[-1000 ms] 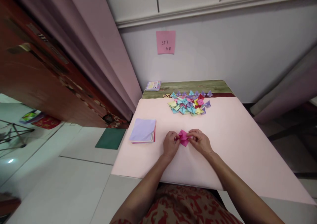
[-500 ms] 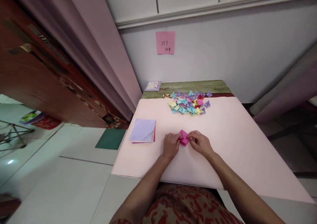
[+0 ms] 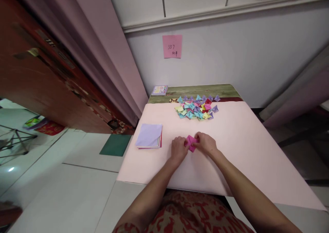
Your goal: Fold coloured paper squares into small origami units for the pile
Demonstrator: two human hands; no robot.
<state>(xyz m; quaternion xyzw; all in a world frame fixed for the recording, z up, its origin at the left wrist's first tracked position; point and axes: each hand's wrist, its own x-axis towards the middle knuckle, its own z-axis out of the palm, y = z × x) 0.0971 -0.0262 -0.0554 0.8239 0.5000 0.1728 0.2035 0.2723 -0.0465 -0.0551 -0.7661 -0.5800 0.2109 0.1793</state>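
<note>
A small magenta piece of folded origami paper (image 3: 191,142) sits between my hands, low over the pink-covered table (image 3: 252,157). My left hand (image 3: 179,148) pinches its left edge with thumb and fingers. On the opposite side, my right hand (image 3: 206,143) grips the right corner, thumb in front and fingers curled behind. Both hands' fingertips partly cover the paper. To the left lies a stack of square paper sheets (image 3: 149,135) with a lilac one on top. Farther back is a heap of folded paper pieces (image 3: 196,109) in blue, purple, yellow, pink and red.
At the table's back left corner lies a small printed packet or booklet (image 3: 159,90) on the green wood-patterned surface (image 3: 200,89). A pink note (image 3: 172,46) with handwriting is stuck on the wall. A mauve curtain (image 3: 113,54) and a reddish door (image 3: 51,89) stand left.
My right hand has shifted a little left and curled more tightly on the paper's right corner. My left fingers have also shifted on the left edge. The view has moved slightly.
</note>
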